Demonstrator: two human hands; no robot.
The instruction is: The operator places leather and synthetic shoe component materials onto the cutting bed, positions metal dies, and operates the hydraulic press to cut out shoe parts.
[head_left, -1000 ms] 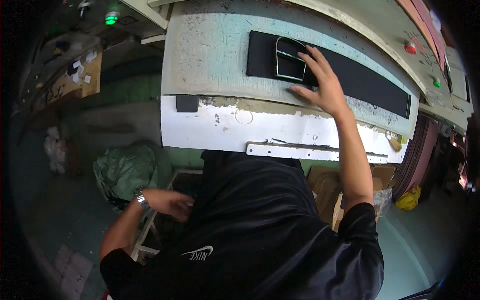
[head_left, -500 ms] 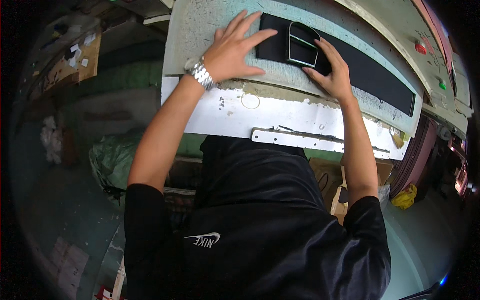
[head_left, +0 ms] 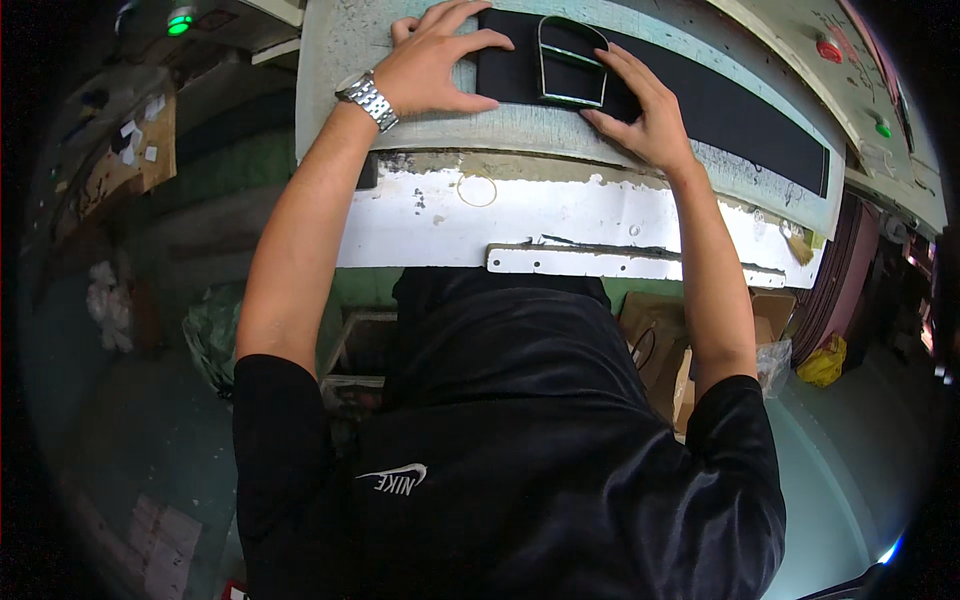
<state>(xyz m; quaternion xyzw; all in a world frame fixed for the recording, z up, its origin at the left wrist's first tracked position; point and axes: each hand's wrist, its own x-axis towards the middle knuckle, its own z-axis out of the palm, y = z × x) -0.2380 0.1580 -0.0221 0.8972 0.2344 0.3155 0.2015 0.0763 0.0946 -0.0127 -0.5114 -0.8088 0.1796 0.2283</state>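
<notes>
A black strip of flat material (head_left: 720, 110) lies across the pale, worn board (head_left: 400, 150). Standing on it near its left end is an arch-shaped metal cutting die (head_left: 572, 100) with a crossbar. My right hand (head_left: 652, 115) holds the die's right side, fingers at its upper corner and thumb near its lower one. Over the strip's left end, my left hand (head_left: 430, 70) has its fingers spread; index finger and thumb tips rest on the material. A metal-banded watch (head_left: 368, 98) is on my left wrist.
A white sheet (head_left: 400, 235) covers the bench's near edge, carrying a thin ring (head_left: 477, 190) and a white strip with holes (head_left: 580, 262). At the right lie a small brush (head_left: 798, 245) and machine parts with a red button (head_left: 828, 48) and a green button (head_left: 882, 128).
The whole view has shifted, so the bench sits further up and left. My left hand has slid slightly forward, its thumb now at the strip's near edge. The die keeps its place on the strip.
</notes>
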